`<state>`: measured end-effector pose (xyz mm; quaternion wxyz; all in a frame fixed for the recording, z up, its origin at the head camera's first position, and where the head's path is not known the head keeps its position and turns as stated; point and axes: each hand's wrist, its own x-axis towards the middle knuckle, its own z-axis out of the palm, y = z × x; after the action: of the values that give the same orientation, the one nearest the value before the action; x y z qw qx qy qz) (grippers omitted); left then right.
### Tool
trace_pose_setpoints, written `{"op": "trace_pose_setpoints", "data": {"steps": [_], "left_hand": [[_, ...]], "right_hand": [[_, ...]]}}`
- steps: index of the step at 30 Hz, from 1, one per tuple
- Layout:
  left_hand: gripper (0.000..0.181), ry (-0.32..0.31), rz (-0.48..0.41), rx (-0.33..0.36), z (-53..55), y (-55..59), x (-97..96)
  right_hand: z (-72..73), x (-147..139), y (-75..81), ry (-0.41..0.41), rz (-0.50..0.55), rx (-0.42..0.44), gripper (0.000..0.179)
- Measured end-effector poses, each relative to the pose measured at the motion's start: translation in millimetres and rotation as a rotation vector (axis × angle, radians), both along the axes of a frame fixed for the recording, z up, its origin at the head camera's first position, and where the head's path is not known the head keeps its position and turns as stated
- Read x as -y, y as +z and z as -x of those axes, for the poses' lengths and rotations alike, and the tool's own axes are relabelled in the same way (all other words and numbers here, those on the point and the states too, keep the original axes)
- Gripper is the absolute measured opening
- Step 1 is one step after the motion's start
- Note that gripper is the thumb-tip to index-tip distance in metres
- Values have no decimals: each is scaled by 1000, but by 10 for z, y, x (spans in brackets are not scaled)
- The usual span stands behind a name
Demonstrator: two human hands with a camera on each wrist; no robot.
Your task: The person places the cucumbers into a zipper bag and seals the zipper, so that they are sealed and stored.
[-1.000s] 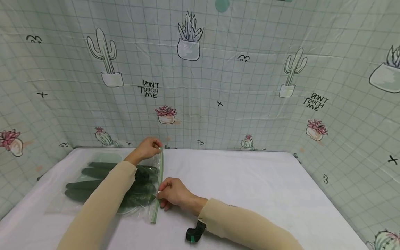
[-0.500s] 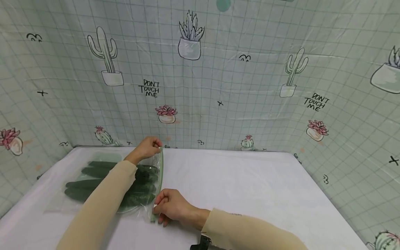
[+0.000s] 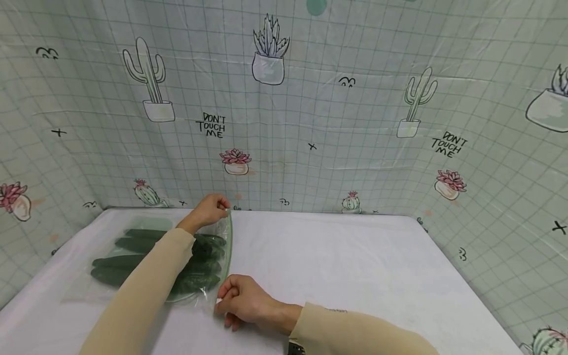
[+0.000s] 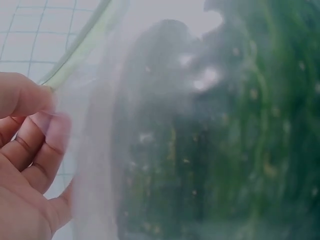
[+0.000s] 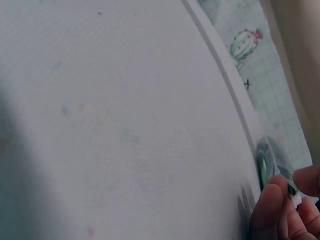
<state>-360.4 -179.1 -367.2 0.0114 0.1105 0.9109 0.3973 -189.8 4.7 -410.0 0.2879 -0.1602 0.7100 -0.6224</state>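
A clear zip bag [image 3: 206, 301] lies flat on the left of the table with several dark green cucumbers [image 3: 195, 283] in it. Its green zip edge [image 3: 230, 241] faces right and bows slightly outward. At the far end of that edge, my left hand [image 3: 207, 213] pinches the corner between thumb and fingers. My right hand [image 3: 246, 301] pinches the near end, where a small white bit shows between the fingertips. The left wrist view has the left hand [image 4: 32, 155] beside a cucumber [image 4: 160, 135] behind the plastic. My left sleeve hides part of the bag.
The white-covered table [image 3: 346, 276] stretches to the right of the bag. A patterned cloth [image 3: 284, 123] hangs behind it and at both sides. A black wrist strap [image 3: 296, 348] shows below the right sleeve.
My right hand has slid toward me along the zip edge, from around its middle to the near end. The left hand has stayed at the far corner.
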Motion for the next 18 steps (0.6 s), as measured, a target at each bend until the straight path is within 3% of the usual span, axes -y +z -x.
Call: {"op": "trace_pose_setpoints", "data": {"steps": [4, 9, 12, 18], "left_hand": [[16, -28, 12, -14, -6, 8, -3], [20, -70, 48, -48, -85, 32, 14], [20, -100, 71, -69, -176, 55, 33], [15, -162, 141, -149, -419, 127, 98]], "right_hand": [[33, -61, 13, 12, -11, -23, 12], [150, -255, 79, -11, -57, -144, 10], [251, -442, 113, -36, -152, -303, 11], [506, -922, 217, -95, -416, -725, 7]]}}
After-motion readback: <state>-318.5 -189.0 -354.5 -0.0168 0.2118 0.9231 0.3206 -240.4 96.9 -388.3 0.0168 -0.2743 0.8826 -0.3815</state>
